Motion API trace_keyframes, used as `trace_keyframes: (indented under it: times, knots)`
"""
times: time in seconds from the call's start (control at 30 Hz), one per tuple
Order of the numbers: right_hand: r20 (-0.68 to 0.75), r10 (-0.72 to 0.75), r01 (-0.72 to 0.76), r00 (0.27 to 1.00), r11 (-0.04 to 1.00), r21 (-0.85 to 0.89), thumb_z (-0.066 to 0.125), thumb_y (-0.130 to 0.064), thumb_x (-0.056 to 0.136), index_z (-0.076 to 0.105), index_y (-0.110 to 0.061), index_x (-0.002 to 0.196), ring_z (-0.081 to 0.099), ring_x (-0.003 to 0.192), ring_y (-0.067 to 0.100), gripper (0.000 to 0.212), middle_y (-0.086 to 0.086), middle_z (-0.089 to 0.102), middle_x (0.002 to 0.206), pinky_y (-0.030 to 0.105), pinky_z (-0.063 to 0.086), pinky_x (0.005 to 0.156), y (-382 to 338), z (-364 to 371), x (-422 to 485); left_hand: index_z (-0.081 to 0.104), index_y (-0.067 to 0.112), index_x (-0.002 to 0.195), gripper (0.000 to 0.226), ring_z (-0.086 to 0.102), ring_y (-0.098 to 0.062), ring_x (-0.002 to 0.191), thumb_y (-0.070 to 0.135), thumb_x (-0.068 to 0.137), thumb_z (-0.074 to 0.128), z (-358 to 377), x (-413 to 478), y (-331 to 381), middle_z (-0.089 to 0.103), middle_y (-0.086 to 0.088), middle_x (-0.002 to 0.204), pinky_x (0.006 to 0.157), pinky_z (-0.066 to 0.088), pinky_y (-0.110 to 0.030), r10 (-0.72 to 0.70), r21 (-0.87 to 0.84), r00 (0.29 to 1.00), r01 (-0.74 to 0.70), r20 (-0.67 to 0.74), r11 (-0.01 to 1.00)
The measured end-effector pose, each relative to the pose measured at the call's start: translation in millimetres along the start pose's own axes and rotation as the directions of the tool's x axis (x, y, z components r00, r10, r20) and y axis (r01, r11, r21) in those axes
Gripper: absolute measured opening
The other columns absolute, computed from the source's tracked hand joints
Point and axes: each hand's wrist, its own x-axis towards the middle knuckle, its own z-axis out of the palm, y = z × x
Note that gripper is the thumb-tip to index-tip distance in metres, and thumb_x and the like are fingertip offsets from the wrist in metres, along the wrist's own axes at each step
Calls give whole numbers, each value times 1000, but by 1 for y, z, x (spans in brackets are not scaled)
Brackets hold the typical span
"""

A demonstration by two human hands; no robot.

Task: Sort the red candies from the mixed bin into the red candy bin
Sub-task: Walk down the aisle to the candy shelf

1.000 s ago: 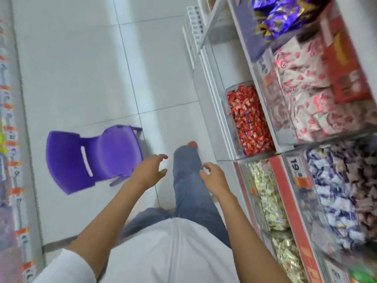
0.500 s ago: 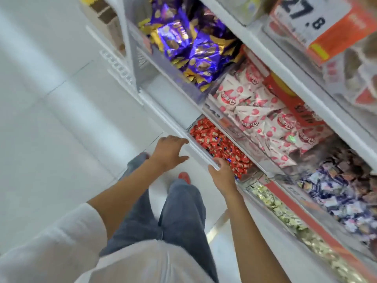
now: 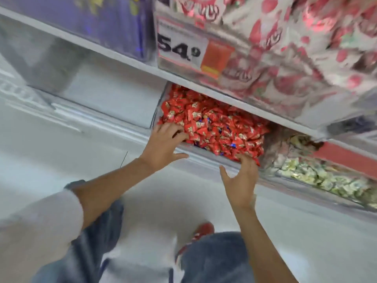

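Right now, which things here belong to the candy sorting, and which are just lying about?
Job: red candies, red candy bin, blue-wrapped pieces among them.
Lying about: price tag, pink-and-white packets, purple packets, pale green candies.

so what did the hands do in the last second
Both hands went up and forward from in front of the legs to the red candy bin. The left hand rests its fingers on the red candies at the bin's left end; the right hand reaches over the front rim at the right end. Neither shows a grip on a candy. The bin stayed full.
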Motion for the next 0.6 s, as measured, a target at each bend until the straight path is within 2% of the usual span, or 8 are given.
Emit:
trace_keyframes:
  times: [0.1,0.2,0.27,0.37,0.5,0.6]
  knots:
    - [-252,-95,107,963,994,32,84,-28,72,57,-3,115,45,104,22,56,15,59,104,45,38,96,17,21,-2,59,26,100,43,48,-20,98,51,69,76,27,-3,-7,60,1,101,78,35,-36,105,82,955,-86,-277,993]
    - [-421,-200,216,885,976,-10,83,-33,72,53,-11,102,46,93,19,48,7,57,91,38,31,91,20,32,0,65,23,90,35,49,-19,91,53,74,72,30,-1,-8,63,1,94,74,36,-36,173,119,911,-138,-374,983]
    - [-445,-218,217,868,975,-56,81,-38,73,54,-10,97,46,90,18,46,4,56,88,34,29,89,19,34,2,66,23,87,35,49,-20,88,55,75,69,27,-2,-8,63,2,92,73,36,-36,175,123,912,-138,-372,983]
    - [-398,-201,186,895,979,-77,77,-42,75,59,-11,95,50,91,23,41,3,56,89,33,27,91,15,30,2,66,20,85,39,52,-23,86,56,70,70,21,-3,-4,63,1,90,74,33,-35,142,142,941,-102,-306,985]
    - [-382,-183,173,906,983,-60,76,-41,77,58,-14,88,51,89,24,35,0,55,86,26,22,86,13,25,4,66,14,83,42,54,-27,85,53,67,73,9,-1,6,64,-3,87,74,38,-40,97,157,967,-61,-234,986]
    - [-383,-160,176,910,984,7,77,-39,76,57,-14,86,49,88,21,34,-1,54,85,28,24,89,9,27,9,63,14,78,41,52,-26,83,52,67,73,8,4,5,63,-1,84,73,38,-40,67,161,973,-31,-220,986]
